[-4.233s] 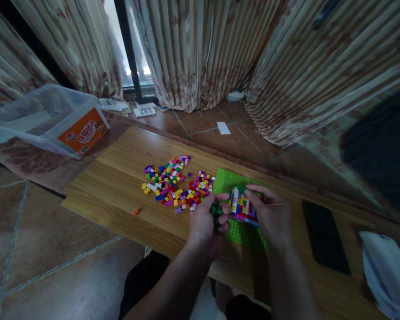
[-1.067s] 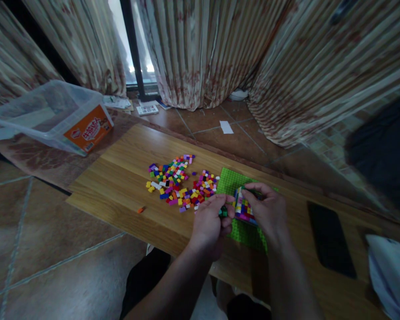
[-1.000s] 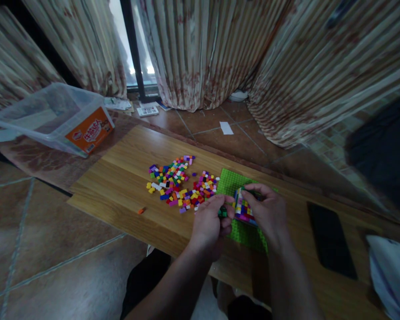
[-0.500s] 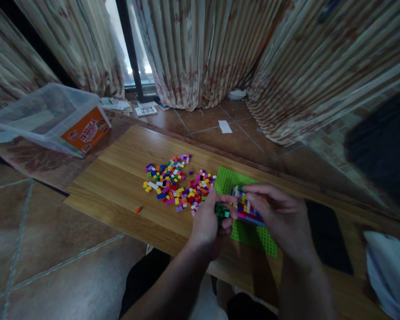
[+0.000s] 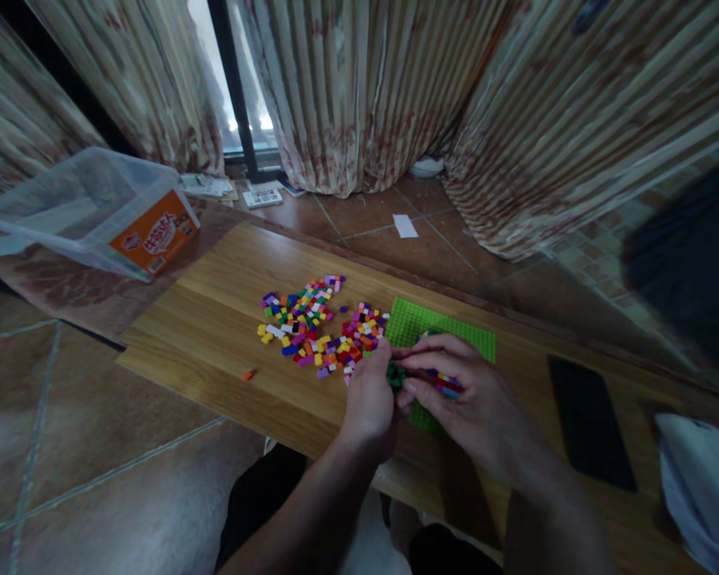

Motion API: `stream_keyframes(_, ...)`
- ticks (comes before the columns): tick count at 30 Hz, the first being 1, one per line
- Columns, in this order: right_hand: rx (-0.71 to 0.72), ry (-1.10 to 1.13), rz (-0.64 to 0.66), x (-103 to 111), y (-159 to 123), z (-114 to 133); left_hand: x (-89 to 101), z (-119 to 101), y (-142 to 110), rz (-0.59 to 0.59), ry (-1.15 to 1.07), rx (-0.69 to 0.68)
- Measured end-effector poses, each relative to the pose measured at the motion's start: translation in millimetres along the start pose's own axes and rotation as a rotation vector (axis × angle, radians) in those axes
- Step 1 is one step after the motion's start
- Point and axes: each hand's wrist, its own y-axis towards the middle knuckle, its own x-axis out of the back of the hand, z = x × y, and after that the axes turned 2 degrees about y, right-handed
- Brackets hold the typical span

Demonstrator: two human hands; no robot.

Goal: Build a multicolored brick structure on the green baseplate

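Note:
In my left hand [image 5: 371, 399], closed around them, is a small handful of dark green toy bricks [image 5: 397, 374]. My right hand [image 5: 464, 387] has come in from the right, its thumb and fingertips closing on the green bricks at the left palm. Exactly which brick it pinches is hidden. Below the hands lies a bright green studded baseplate [image 5: 408, 318]. A multicoloured brick build [image 5: 449, 386] sits on it, mostly covered by my right hand.
Loose bricks [image 5: 320, 343] of many colours are spread left of the baseplate on the wooden table [image 5: 216, 303]. One orange brick [image 5: 248, 375] lies apart. A dark flat tablet-like slab [image 5: 590, 423] and a pale cloth-like thing [image 5: 701, 479] are to the right. A clear plastic bin [image 5: 89, 208] stands far left.
My right hand has moved left and away from the brick build to the green bricks in my left hand. The left hand has stayed nearly in place.

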Motion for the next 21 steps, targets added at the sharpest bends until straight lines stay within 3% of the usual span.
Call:
stream_keyframes(6,0.044,0.015,-0.006,-7,2,3,0.9,0,1,-0.056,0.077,-0.09)
stream_keyframes(13,0.029,0.052,-0.036,-4,2,-3,-2.7,-2,-3,0.019,0.023,-0.014)
stream_keyframes(21,-0.016,0.044,-0.196,-4,4,-9,-1.4,-4,-2,0.151,-0.038,0.059)
